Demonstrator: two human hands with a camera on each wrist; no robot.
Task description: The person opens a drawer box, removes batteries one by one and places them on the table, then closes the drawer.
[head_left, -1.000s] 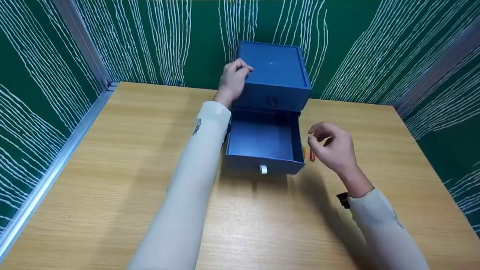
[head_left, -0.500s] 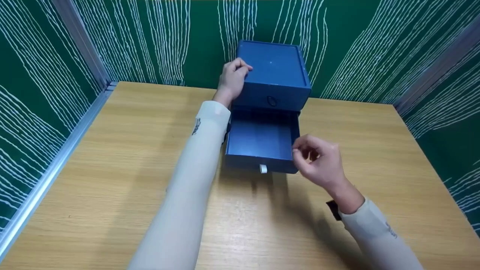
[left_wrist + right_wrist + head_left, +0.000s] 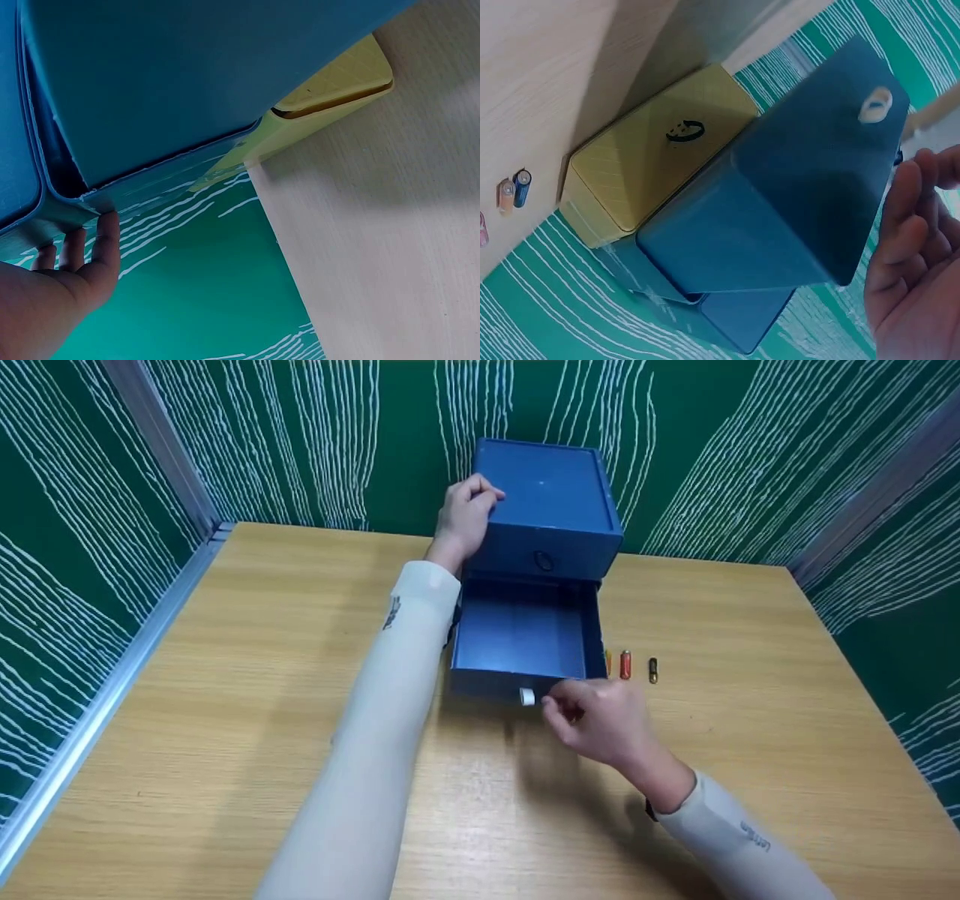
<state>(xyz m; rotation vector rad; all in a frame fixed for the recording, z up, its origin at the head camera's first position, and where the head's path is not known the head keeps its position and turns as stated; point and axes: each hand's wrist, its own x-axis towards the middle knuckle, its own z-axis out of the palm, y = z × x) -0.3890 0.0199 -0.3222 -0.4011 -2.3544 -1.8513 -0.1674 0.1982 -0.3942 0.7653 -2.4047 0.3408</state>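
Note:
A stacked drawer cabinet with a blue top stands at the back of the table, its middle blue drawer pulled far out. That drawer looks bare inside and has a white pull loop on its front. My left hand rests against the cabinet's upper left edge; in the left wrist view its fingertips touch the blue side. My right hand hovers at the drawer's front right corner, just right of the loop, fingers loosely bent and holding nothing. The right wrist view shows it apart from the loop.
Right of the drawer lie a red battery, a black and gold battery and a partly hidden yellowish one. The cabinet's lowest drawer is yellow with a black loop. A green wall with white lines stands behind.
My right hand has moved left and toward me, from beside the batteries to the drawer's front corner, uncovering the batteries. My left hand and the drawer have stayed put.

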